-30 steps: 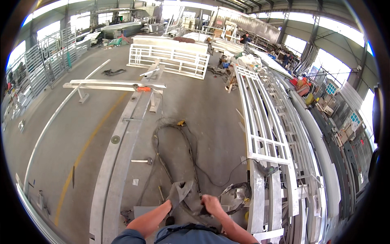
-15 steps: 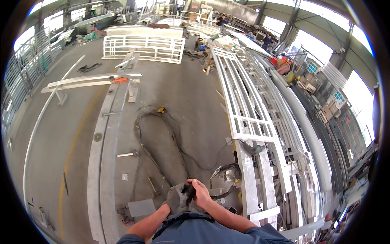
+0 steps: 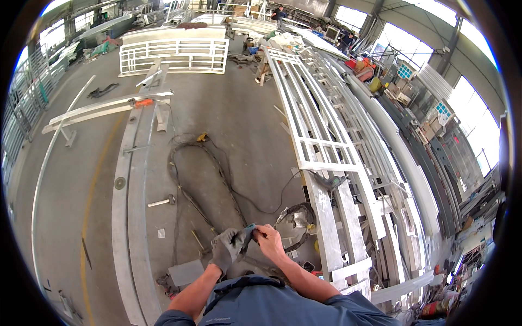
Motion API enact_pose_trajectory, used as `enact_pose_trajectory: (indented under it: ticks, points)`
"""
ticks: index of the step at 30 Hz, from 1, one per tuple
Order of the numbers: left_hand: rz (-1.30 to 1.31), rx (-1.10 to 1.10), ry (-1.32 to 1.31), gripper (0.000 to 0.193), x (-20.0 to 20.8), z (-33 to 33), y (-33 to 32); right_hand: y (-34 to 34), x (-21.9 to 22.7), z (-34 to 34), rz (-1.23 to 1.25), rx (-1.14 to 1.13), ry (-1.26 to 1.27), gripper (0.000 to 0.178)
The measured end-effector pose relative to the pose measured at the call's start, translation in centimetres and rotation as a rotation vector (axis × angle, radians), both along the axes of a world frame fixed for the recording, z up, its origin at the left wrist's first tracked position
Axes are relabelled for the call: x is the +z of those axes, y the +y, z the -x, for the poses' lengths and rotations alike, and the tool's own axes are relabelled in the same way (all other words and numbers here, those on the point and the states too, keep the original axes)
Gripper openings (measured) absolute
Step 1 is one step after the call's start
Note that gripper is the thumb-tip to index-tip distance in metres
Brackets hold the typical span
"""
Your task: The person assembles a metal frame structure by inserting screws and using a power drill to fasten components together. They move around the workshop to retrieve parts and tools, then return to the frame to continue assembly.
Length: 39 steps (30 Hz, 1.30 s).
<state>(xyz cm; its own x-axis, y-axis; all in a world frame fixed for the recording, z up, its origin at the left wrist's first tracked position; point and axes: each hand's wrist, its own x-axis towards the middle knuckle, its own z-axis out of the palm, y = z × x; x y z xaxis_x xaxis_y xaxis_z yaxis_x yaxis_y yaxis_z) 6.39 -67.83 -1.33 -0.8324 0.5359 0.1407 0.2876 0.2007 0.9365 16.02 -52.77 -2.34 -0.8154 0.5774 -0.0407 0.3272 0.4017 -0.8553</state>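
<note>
My left hand (image 3: 224, 251) wears a grey work glove and is in front of my body, with its fingers bent. My right hand (image 3: 268, 242) is bare, with thumb and fingers pinched together on a soft blue-grey piece (image 3: 249, 231) between the two hands. It looks like a work glove, but its outline is partly hidden. The gloved left fingers meet the piece from the other side. Below the hands, a dark cable bundle (image 3: 191, 196) loops over the floor.
To the right, a white metal frame (image 3: 327, 166) rests on long beams, with a power tool (image 3: 330, 182) at its near end. At left lie a long metal beam (image 3: 126, 228), a hammer (image 3: 162, 202) and a grey plate (image 3: 186, 273). Other people (image 3: 278, 13) are far off.
My hands have risen a little and moved slightly apart, showing the blue-grey piece between them. The whole view has shifted, so the surroundings sit further left and higher.
</note>
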Motion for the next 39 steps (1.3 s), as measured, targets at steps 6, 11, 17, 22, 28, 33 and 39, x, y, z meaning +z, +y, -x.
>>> enact_pose_trajectory:
  ticks: [6, 11, 17, 22, 28, 33, 39]
  points:
    - [-0.035, -0.184, 0.104, 0.011, 0.2, -0.5, 0.5, -1.2, 2.7, 1.0, 0.304, -0.017, 0.021, 0.025]
    - [-0.129, -0.247, 0.092, 0.017, 3.0, -1.4, 0.3, 0.5, 0.4, 0.6, 0.951, -0.24, 0.257, 0.015]
    - [0.148, -0.229, -0.304, 0.029, 2.3, 0.0, -1.6, 0.1, -1.9, 0.3, 1.032, -0.147, 0.429, 0.015]
    - [0.12, -0.324, -0.222, 0.036, 1.6, 0.0, -1.7, -1.5, -0.2, -0.1, 0.973, 0.013, 0.289, 0.01]
    - [0.281, -0.356, -0.314, 0.042, 4.8, -0.2, -1.8, -0.7, 0.6, -0.7, 1.051, 0.077, 0.122, 0.003]
    - [0.3, -0.32, -0.271, 0.04, 2.9, 0.4, -2.2, -0.3, -0.3, -0.7, 1.019, 0.034, 0.09, 0.004]
    - [0.247, -0.263, -0.147, 0.038, 1.1, 0.7, -2.3, -0.5, -1.0, -0.7, 0.637, 0.018, 0.15, 0.014]
